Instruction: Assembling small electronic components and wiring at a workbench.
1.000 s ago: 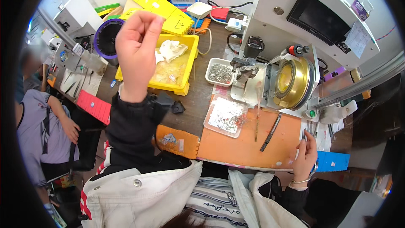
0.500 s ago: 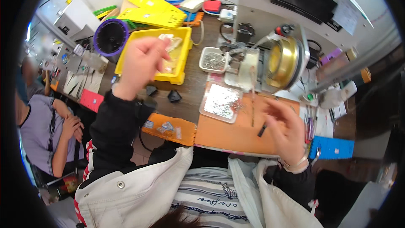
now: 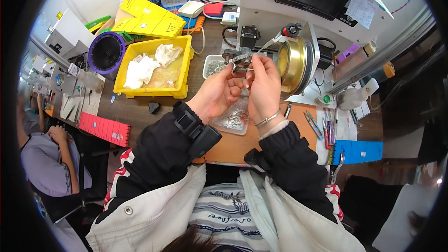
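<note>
Our left hand (image 3: 215, 95) and right hand (image 3: 265, 87) are close together; the metal clamp (image 3: 240, 59) lies by our fingertips, lengthwise across us. Our right is nearer the brass wheel (image 3: 290, 67); any grip we cannot tell.

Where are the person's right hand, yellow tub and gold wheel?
Right hand (image 3: 265, 84): head view, back of the hand.
Yellow tub (image 3: 150, 92): head view, front wall.
Gold wheel (image 3: 295, 64): head view, curved side.

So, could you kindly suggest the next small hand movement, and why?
Perhaps ease the right hand slightly toward the left hand: in this view, the right one borders the gold-coloured wheel, with no gap visible; contact is unclear.
</note>
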`<state>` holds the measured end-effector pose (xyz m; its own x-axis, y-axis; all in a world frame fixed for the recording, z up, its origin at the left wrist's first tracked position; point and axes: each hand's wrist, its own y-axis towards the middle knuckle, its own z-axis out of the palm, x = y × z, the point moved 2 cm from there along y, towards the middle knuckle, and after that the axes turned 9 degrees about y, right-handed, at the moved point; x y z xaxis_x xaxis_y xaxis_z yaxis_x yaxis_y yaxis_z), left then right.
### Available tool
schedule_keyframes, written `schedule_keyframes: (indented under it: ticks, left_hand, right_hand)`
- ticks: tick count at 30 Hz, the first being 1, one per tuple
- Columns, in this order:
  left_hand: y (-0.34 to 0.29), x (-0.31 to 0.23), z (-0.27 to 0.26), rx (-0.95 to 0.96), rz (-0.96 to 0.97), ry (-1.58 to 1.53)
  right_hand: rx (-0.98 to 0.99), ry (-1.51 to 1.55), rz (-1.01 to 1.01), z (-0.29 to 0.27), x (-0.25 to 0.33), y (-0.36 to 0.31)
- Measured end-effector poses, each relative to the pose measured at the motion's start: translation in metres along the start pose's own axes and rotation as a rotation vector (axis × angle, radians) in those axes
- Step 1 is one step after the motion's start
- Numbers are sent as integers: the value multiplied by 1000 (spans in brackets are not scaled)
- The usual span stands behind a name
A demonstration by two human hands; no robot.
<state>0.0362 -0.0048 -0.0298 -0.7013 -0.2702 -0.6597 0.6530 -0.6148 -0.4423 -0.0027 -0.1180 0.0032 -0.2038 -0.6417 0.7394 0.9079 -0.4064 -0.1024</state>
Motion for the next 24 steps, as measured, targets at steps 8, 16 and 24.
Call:
schedule_keyframes:
  ticks: [8,16,24]
  left_hand:
    - [14,0,-11,42,20,-45]
    - [10,-22,-6,-345,670,437]
    - [-18,-63,52,-332,1302,1471]
  right_hand:
    - [65,-299,-388,-4,-10,13]
    - [81,-80,-181,-9,-8,12]
    - [50,118,46,-1,4,8]
